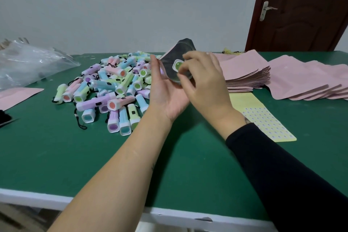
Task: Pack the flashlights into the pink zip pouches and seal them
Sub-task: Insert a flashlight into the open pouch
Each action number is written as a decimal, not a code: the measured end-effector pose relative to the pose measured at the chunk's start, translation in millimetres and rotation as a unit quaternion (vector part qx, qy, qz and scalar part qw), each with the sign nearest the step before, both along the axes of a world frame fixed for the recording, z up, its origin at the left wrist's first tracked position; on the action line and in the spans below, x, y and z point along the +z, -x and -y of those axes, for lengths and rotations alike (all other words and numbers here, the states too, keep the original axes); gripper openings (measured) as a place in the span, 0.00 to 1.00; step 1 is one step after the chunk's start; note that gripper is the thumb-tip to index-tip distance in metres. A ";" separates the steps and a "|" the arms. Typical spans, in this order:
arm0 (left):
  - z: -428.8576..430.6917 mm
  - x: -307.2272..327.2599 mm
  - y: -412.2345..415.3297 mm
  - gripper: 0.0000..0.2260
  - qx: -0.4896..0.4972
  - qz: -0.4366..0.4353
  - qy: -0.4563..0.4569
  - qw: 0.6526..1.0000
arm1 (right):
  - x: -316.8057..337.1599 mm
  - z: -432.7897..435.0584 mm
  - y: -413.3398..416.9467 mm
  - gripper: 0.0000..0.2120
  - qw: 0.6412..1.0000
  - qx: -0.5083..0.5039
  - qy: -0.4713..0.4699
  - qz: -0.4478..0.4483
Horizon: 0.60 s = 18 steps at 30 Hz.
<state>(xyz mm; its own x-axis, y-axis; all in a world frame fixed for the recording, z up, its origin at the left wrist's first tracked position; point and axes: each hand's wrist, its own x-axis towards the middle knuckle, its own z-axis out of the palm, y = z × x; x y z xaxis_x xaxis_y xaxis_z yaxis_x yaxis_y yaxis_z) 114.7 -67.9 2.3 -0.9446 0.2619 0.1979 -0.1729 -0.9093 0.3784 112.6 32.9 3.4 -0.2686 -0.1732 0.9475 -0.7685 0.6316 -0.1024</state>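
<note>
Green tabletop (94,156), white near edge (28,197), right hand (203,84) (pinching flashlight (178,66)) at pouch (180,47)

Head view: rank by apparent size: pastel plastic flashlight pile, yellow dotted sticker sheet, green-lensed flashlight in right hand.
1. pastel plastic flashlight pile
2. yellow dotted sticker sheet
3. green-lensed flashlight, only its head showing

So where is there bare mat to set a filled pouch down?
Bare mat lies between the flashlight pile and the table's front edge, and right of the sticker sheet, in front of the pouch stacks. Crowded: the pile, the stacks, the plastic bag far left.
</note>
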 end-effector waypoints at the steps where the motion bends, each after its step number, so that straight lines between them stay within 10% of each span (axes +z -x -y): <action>1: 0.0 1.1 -1.1 0.36 0.010 0.011 0.022 1.000 | -0.8 -0.2 -0.4 0.02 1.000 -0.015 -0.020 0.018; 6: 0.3 -1.2 -0.5 0.31 0.016 0.004 0.024 1.000 | -3.1 -1.8 -3.5 0.12 0.987 -0.103 -0.105 0.061; 10: -2.5 2.3 -2.7 0.35 -0.019 -0.009 -0.003 1.000 | 2.8 -4.9 -2.4 0.16 0.994 -0.087 0.057 0.028; 18: 0.0 13.9 -2.0 0.44 -0.050 -0.007 -0.008 0.999 | -8.6 -28.0 23.3 0.22 0.923 -0.004 0.249 0.293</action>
